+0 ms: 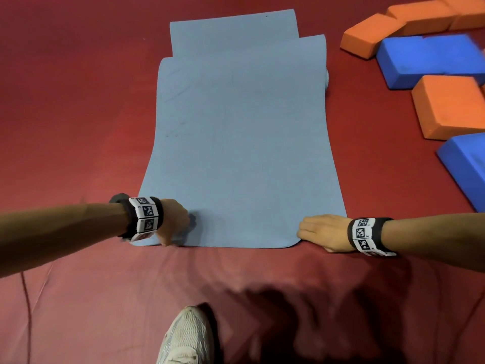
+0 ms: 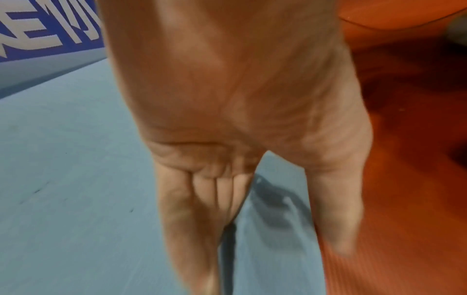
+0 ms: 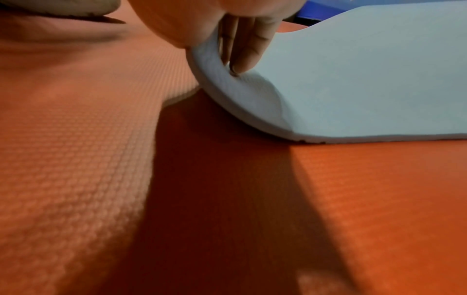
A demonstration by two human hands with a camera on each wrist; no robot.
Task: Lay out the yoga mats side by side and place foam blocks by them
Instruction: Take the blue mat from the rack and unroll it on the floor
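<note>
A light blue yoga mat (image 1: 236, 140) lies lengthwise on the red floor (image 1: 78, 101), its far end still rolled (image 1: 326, 80). Behind it the end of a second light blue mat (image 1: 231, 30) shows. My left hand (image 1: 174, 224) presses the near left corner, its fingers (image 2: 202, 209) straight on the mat (image 2: 76, 159) and the thumb at its edge. My right hand (image 1: 320, 232) covers the near right corner. In the right wrist view its fingers (image 3: 247, 49) and thumb pinch that corner of the mat (image 3: 366, 79), which curls up off the floor. Orange (image 1: 451, 106) and blue (image 1: 430, 59) foam blocks lie at the right.
More foam blocks crowd the right side: orange ones (image 1: 367, 35) at the back and a blue one (image 1: 469, 169) nearer me. My white shoe (image 1: 186, 337) stands just before the mat's near edge. A thin cable (image 1: 26, 298) runs along the floor at the left.
</note>
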